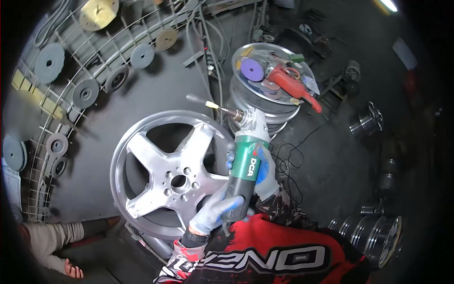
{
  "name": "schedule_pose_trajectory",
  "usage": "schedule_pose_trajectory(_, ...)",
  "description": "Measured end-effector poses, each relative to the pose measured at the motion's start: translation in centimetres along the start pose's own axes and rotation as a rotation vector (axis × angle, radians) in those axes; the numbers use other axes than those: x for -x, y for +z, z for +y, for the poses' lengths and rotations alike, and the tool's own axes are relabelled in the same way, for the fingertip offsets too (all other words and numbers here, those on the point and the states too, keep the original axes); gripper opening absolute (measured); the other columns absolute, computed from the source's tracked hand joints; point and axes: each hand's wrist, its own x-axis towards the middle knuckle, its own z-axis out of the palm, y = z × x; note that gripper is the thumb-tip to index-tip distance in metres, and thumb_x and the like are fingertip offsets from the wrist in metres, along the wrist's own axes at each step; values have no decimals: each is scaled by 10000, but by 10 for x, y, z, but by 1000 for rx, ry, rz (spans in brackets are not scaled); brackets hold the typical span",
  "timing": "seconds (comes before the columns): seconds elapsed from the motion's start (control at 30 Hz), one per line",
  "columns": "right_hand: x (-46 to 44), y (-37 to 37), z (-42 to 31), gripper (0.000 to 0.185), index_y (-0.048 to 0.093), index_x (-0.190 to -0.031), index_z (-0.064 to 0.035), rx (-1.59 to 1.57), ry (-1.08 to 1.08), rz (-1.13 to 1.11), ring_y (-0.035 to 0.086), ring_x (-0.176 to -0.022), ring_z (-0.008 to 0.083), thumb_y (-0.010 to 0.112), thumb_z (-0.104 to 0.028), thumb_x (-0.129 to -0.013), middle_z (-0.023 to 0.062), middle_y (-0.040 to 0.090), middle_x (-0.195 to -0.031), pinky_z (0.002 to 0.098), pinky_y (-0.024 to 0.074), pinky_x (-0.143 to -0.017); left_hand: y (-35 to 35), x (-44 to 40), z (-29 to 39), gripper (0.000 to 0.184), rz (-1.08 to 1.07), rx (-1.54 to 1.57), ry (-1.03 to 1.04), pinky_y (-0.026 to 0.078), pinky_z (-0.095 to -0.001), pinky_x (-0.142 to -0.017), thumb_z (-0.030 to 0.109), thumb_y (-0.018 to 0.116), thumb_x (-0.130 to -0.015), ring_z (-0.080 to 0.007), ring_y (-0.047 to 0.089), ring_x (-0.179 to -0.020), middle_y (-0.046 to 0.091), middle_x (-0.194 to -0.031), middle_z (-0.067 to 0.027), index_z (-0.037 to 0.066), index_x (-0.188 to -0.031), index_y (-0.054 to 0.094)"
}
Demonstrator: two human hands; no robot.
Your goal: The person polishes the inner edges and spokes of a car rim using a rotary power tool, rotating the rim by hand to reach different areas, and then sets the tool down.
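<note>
A green and black power grinder [248, 163] marked DCA stands at a slant in front of my chest. A metal spindle sticks out leftward from its silver head, with a yellow piece and a blurred grey tip [196, 99]. My left hand [215, 210], in a grey and blue glove, is wrapped round the black rear handle. With a similar glove, my right hand [268, 173] grips the green body, its fingertips showing on the far side. Just left of the grinder lies a silver five-spoke wheel rim [179, 175], face up. The spindle tip is apart from it, beyond its upper edge.
Grinding discs [49, 63] hang on a wire rack [71, 90] at left. Behind, stacked rims [246, 97] carry a red grinder [288, 83] and a purple disc [252, 70]. A cable [293, 161] lies on the floor. Another person's hand [73, 270] shows at lower left.
</note>
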Motion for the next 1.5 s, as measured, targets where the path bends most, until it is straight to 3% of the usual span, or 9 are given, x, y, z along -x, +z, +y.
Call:
schedule_pose_trajectory(0.17,-2,0,-39,692,522,-1433,4,135,-37,94,710,-1062,328,521,-576,-1057,202,680,-1190,463,594,-949,36,-38,-6,660,395,-1218,270,569,-416,-931,295,764,-944,-280,723,-1059,712,-1222,-209,-47,-1446,506)
schedule_pose_trajectory(0.33,7,-15,-68,461,571,-1362,-17,958,-298,415,679,-1046,174,738,-237,-994,101,669,-1188,319,531,-963,28,-127,-39,803,773,-1695,688,603,-494,-734,399,820,-832,-484,734,-845,729,-989,-289,-54,-1423,518)
schedule_pose_trajectory(0.47,-2,-54,-129,355,674,-1216,-43,802,-208,431,642,-990,104,812,-187,-923,14,700,-1043,292,510,-887,49,-194,-66,824,757,-1636,766,583,-544,-777,343,773,-839,-468,717,-906,718,-1014,-270,-21,-1503,448)
schedule_pose_trajectory(0.6,-3,-98,-216,369,641,-1174,-43,740,-206,432,705,-880,173,815,-78,-851,49,693,-990,340,581,-775,64,-254,-76,1010,449,-1545,774,555,-516,-956,419,824,-836,-473,643,-1166,558,-1358,-293,-3,-1603,320)
schedule_pose_trajectory(0.7,-21,-100,-319,469,596,-1271,-15,670,-38,327,736,-871,239,784,-134,-857,109,697,-1033,378,619,-774,59,-292,-86,820,384,-1517,834,519,-468,-1062,338,803,-883,-461,594,-1276,538,-1427,-285,-12,-1534,448)
schedule_pose_trajectory(0.97,-141,-129,-472,401,655,-1213,3,1266,-173,247,725,-779,198,787,-257,-937,97,710,-960,337,598,-715,12,-293,-137,494,1084,-1288,698,518,-419,-1032,198,789,-918,-378,649,-1187,655,-1244,-230,-9,-1332,618)
schedule_pose_trajectory(1.1,-186,-196,-493,473,647,-1309,1,1394,-190,205,693,-986,143,819,-198,-915,85,711,-1141,295,554,-856,-7,-264,-161,494,1365,-1275,699,531,-442,-987,219,783,-928,-400,661,-1120,669,-1200,-242,-34,-1320,622)
schedule_pose_trajectory(1.3,-208,-217,-484,559,641,-1296,57,1411,97,242,693,-956,149,847,-284,-904,82,734,-1062,306,557,-808,-24,-241,-198,468,1576,-1193,618,537,-430,-970,234,772,-942,-381,668,-1101,671,-1205,-220,-33,-1302,635)
schedule_pose_trajectory(1.5,-236,-253,-482,597,639,-1366,68,1769,7,150,672,-1094,203,778,-340,-953,88,721,-1238,320,494,-992,-11,-235,-221,471,1679,-1044,560,556,-425,-937,275,768,-938,-364,675,-1088,665,-1199,-218,15,-1311,647)
